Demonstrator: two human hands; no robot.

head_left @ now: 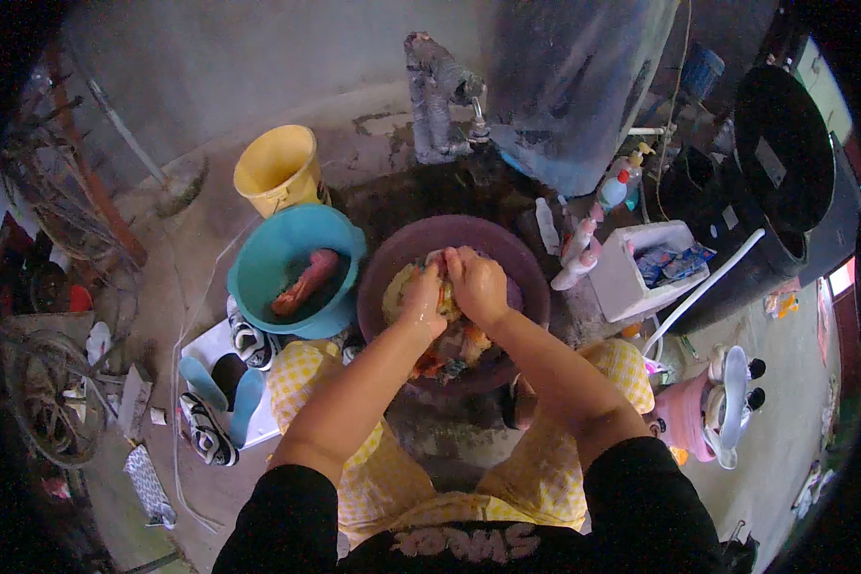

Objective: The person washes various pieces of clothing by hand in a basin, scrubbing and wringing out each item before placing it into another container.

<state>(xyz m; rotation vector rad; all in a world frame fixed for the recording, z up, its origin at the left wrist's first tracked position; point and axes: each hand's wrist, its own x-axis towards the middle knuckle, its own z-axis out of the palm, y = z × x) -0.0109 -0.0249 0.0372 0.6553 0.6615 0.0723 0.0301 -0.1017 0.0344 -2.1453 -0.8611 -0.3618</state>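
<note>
A round purple plastic basin (527,255) stands on the floor between my knees, holding several pieces of wet, multicoloured cloth (466,344). Over it, my left hand (423,294) and my right hand (477,280) are close together, both closed on a wet, yellowish patterned cloth (446,298). Water glistens on my left wrist. Much of the cloth is hidden behind my fingers. Left of the basin, a teal plastic tub (258,251) holds a twisted reddish-pink cloth (308,280).
A yellow bucket (276,168) is behind the teal tub. A wrapped pipe with a tap (478,129) rises beyond the basin. Bottles (547,226) and a white foam box (620,280) stand at right. Sneakers (208,430) and insoles (247,402) lie at left; a pink bucket (685,416) is at right.
</note>
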